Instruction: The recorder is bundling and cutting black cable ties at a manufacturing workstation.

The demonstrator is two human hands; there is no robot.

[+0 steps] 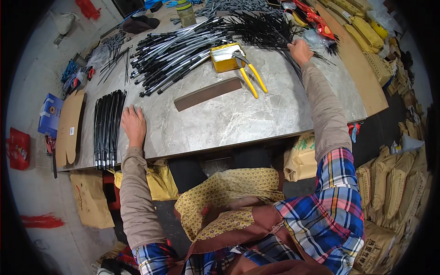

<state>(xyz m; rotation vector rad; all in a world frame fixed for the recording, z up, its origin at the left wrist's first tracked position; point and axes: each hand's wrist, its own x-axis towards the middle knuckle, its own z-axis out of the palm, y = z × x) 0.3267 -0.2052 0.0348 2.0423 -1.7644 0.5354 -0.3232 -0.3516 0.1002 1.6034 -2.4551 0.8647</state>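
The largest thing before me is the heap of black and silver rods (181, 55), lying loosely at the far middle, crossing each other. To its right there is a spread of thin black strands (261, 27). My right hand (300, 51) is at its right side, with the fingers curled; whether they are clenched on some strands, I cannot tell, because the back of the hand hides them.

At the near left, the row of black rods (109, 128) is laid side by side, I think so that the ends remain even. My left hand (133, 124) rests just beside this row, fingers extended, grasping nothing, perhaps as a support.

In the middle lies a brown bar (208, 93), at a slant. Behind it is a yellow box (229, 65), and the yellow-handled pliers (245, 79) lean their head on its edge, the handles toward me, probably for easy reach.

The table (275, 117) has a grey, marbled top, with light reflecting on it. On the right of the room, paper packages (394, 183) are piled; at the left edge stands folded cardboard (71, 126).
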